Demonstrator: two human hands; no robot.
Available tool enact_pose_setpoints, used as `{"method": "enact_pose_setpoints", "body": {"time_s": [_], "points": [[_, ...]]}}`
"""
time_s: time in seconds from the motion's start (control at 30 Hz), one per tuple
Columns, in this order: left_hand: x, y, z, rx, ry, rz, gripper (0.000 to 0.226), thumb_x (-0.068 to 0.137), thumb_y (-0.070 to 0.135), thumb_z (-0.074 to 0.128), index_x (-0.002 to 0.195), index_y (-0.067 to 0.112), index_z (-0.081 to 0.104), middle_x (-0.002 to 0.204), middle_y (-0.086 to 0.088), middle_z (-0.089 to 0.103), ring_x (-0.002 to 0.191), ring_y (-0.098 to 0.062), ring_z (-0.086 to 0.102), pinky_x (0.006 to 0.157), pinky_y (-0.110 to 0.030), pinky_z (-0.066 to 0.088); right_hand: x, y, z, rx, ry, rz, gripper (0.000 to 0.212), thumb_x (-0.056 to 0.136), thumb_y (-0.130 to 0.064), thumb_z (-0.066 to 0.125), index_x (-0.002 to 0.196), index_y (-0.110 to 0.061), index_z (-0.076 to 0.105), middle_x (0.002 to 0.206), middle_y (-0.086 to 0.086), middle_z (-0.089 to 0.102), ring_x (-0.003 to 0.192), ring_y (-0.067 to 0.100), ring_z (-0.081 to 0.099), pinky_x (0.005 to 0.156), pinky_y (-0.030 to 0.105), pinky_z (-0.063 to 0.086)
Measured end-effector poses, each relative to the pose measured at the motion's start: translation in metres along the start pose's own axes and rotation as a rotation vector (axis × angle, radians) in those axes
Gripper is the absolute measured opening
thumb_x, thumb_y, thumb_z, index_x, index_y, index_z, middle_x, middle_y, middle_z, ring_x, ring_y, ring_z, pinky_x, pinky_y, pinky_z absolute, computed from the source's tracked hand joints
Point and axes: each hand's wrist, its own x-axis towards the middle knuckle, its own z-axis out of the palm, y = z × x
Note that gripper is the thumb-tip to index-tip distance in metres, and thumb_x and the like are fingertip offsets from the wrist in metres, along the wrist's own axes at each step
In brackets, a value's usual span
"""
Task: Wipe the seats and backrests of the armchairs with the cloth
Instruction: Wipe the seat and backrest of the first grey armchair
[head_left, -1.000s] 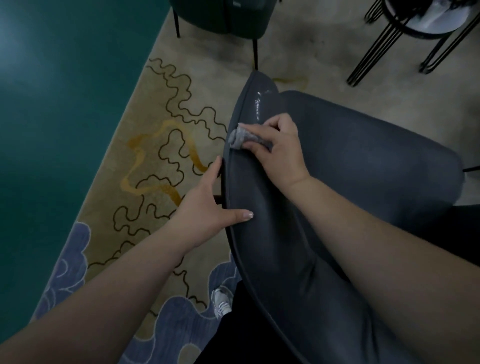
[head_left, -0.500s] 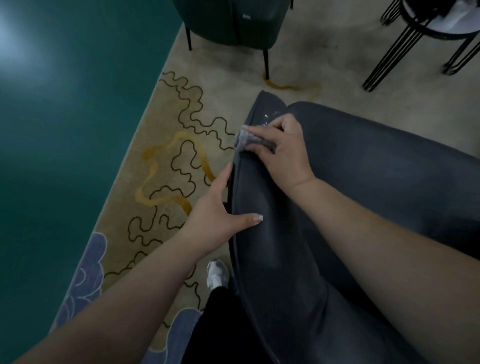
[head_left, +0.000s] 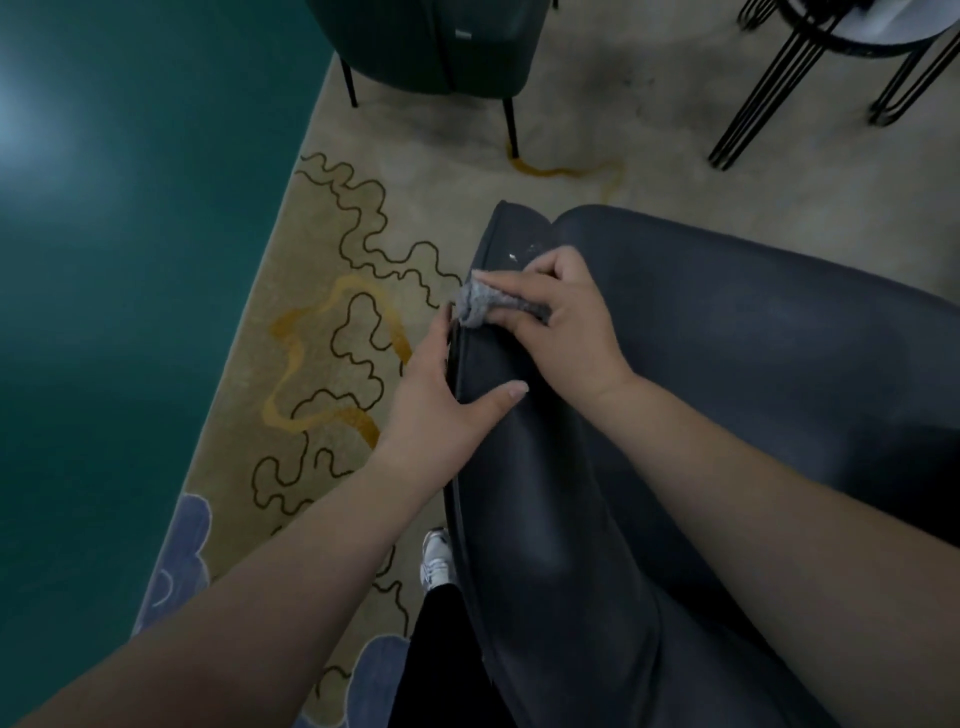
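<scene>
A dark grey armchair (head_left: 727, 374) fills the right half of the head view, its curved backrest edge running from the centre down toward me. My right hand (head_left: 566, 317) grips a small bunched grey cloth (head_left: 475, 304) and presses it on the top edge of the backrest. Wet streaks shine just beyond the cloth. My left hand (head_left: 441, 400) clasps the backrest's outer edge, thumb lying on the inner face and fingers behind the rim, out of sight.
A dark green armchair (head_left: 431, 47) on thin black legs stands at the top. A round table with black wire legs (head_left: 779, 88) sits at top right. Beige patterned rug (head_left: 337, 322) lies underneath; green floor (head_left: 130, 260) to the left. My shoe (head_left: 436, 558) shows beside the chair.
My right hand has drawn the cloth back along the backrest edge toward my left hand, closing the gap. The camera view has shifted, so the chair sits lower in frame.
</scene>
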Motion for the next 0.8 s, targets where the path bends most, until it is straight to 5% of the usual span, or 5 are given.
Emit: {"method": "enact_pose_setpoints", "body": {"time_s": [0.13, 0.3, 0.47, 0.63, 0.8], "points": [[0.003, -0.002, 0.016, 0.080, 0.095, -0.053, 0.097, 0.076, 0.048, 0.073, 0.152, 0.031, 0.016, 0.152, 0.011, 0.032, 0.137, -0.001, 0.029, 0.112, -0.027, 0.030, -0.009, 0.008, -0.019, 0.286, 0.119, 0.130, 0.029, 0.086, -0.012, 0.063, 0.105, -0.033, 0.071, 0.098, -0.015, 0.058, 0.092, -0.008, 0.056, 0.086, 0.007, 0.041], [0.003, -0.008, 0.019, 0.192, 0.133, -0.039, 0.093, 0.074, 0.065, 0.061, 0.148, 0.045, 0.007, 0.149, 0.015, 0.031, 0.129, 0.003, 0.031, 0.098, -0.018, 0.028, 0.034, 0.023, -0.018, 0.541, 0.350, 0.351, 0.022, 0.091, -0.014, 0.059, 0.101, -0.033, 0.067, 0.104, -0.007, 0.072, 0.104, 0.009, 0.065, 0.097, 0.029, 0.049], [0.004, -0.011, 0.020, 0.272, 0.169, -0.025, 0.090, 0.074, 0.070, 0.053, 0.147, 0.046, 0.005, 0.150, 0.015, 0.031, 0.132, 0.000, 0.031, 0.094, -0.016, 0.027, 0.060, 0.031, -0.002, 0.252, 0.239, 0.371, 0.026, 0.092, -0.018, 0.058, 0.117, -0.021, 0.067, 0.114, 0.008, 0.063, 0.107, 0.012, 0.060, 0.102, 0.032, 0.044], [0.006, -0.012, 0.020, 0.286, 0.170, -0.028, 0.091, 0.074, 0.070, 0.051, 0.149, 0.043, 0.007, 0.150, 0.014, 0.031, 0.131, 0.003, 0.028, 0.094, -0.013, 0.025, 0.011, 0.019, 0.002, 0.149, 0.159, 0.210, 0.035, 0.090, -0.021, 0.062, 0.116, -0.043, 0.058, 0.097, -0.008, 0.041, 0.088, -0.006, 0.048, 0.087, 0.003, 0.035], [0.005, -0.011, 0.020, 0.281, 0.168, -0.038, 0.091, 0.076, 0.067, 0.054, 0.149, 0.044, 0.005, 0.150, 0.014, 0.031, 0.133, 0.000, 0.028, 0.098, -0.018, 0.027, 0.046, 0.022, 0.007, 0.099, 0.268, 0.315, 0.030, 0.092, -0.022, 0.058, 0.121, -0.030, 0.063, 0.107, 0.004, 0.050, 0.093, 0.001, 0.053, 0.092, 0.011, 0.040]]}}
